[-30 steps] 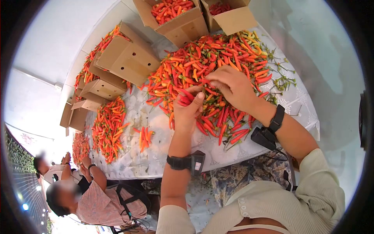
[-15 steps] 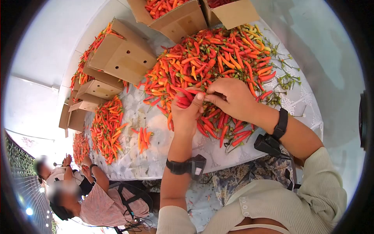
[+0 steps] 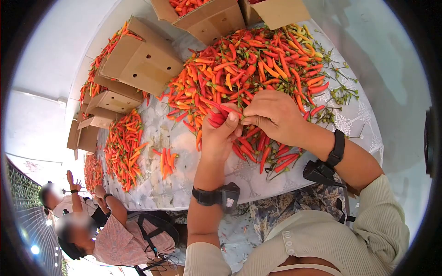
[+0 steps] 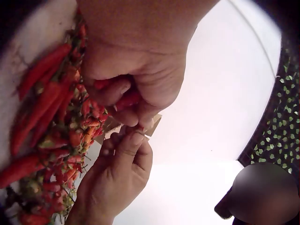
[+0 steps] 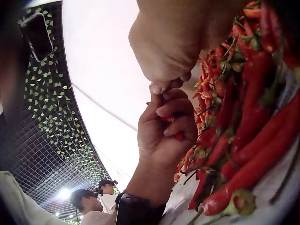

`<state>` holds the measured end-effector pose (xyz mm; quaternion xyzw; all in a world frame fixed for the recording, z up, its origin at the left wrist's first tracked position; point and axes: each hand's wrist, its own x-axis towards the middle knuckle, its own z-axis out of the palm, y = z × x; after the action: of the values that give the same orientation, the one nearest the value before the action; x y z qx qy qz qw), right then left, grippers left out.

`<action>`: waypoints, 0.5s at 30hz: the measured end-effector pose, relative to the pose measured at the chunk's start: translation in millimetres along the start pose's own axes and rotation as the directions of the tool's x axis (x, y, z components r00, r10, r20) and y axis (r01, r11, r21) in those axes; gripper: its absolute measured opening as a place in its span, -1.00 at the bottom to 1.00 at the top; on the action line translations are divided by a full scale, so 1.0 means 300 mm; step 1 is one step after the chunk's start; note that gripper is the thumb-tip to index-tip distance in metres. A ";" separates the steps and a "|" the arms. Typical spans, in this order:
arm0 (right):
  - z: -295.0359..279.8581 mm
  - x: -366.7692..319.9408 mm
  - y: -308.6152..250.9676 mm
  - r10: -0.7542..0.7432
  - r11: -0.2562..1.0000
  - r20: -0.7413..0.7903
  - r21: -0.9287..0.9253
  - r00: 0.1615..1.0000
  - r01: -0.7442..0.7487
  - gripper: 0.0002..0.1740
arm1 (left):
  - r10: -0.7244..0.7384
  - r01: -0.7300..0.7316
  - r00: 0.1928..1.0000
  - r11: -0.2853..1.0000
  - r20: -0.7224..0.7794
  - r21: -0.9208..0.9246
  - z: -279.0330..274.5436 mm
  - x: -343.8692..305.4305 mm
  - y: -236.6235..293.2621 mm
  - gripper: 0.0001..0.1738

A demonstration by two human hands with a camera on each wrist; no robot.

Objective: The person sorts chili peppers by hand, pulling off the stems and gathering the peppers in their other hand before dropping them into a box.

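My left hand [image 3: 217, 138] holds several red chilies [image 3: 216, 118] in its curled fingers, over the near edge of a large chili pile [image 3: 216, 83]. In the right wrist view, red tips [image 5: 179, 136] poke out between those fingers. My right hand [image 3: 274, 117] meets the left fingertips, its thumb and forefinger pinching the end of one red chili [image 3: 231, 110]. The left wrist view shows both sets of fingertips together, right hand [image 4: 119, 176] below left, with the pinched end mostly hidden.
Loose green stems [image 3: 343, 94] lie at the pile's right. Cardboard boxes [image 3: 142, 60] of chilies stand along the back. A smaller chili heap [image 3: 122, 149] and a few loose chilies [image 3: 166, 162] lie left on the patterned tablecloth [image 3: 184, 184]. Two other people [image 3: 133, 237] sit at the left.
My right hand has come back from the pile to the left hand's fingertips, where it pinches a chili's end. The left hand keeps its chilies. A far person's hand has risen.
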<state>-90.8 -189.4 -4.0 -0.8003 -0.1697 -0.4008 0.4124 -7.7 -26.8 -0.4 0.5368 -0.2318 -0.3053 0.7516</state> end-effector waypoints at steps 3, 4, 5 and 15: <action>0.000 -0.001 -0.002 -0.013 1.000 0.000 0.016 1.000 0.013 -0.81 | 0.003 -0.003 0.999 1.000 0.034 0.000 -0.007 0.001 0.001 -0.75; 0.001 -0.001 -0.003 -0.018 1.000 -0.003 0.022 1.000 0.018 -0.81 | 0.002 -0.002 0.999 1.000 0.034 -0.008 -0.006 -0.001 0.002 -0.74; 0.000 -0.002 -0.007 -0.004 1.000 0.005 0.023 1.000 0.004 -0.84 | 0.001 -0.001 0.999 1.000 0.035 -0.016 -0.006 -0.002 0.001 -0.74; 0.003 -0.006 -0.015 -0.046 0.998 -0.001 0.045 0.999 0.046 -0.87 | -0.005 0.017 0.991 0.996 0.136 -0.087 -0.032 0.001 -0.001 -0.69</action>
<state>-94.1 -185.9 -3.5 -0.7868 -0.1969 -0.4061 0.4210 -1.1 -20.7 -3.8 0.4822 -0.2657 -0.3550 0.7555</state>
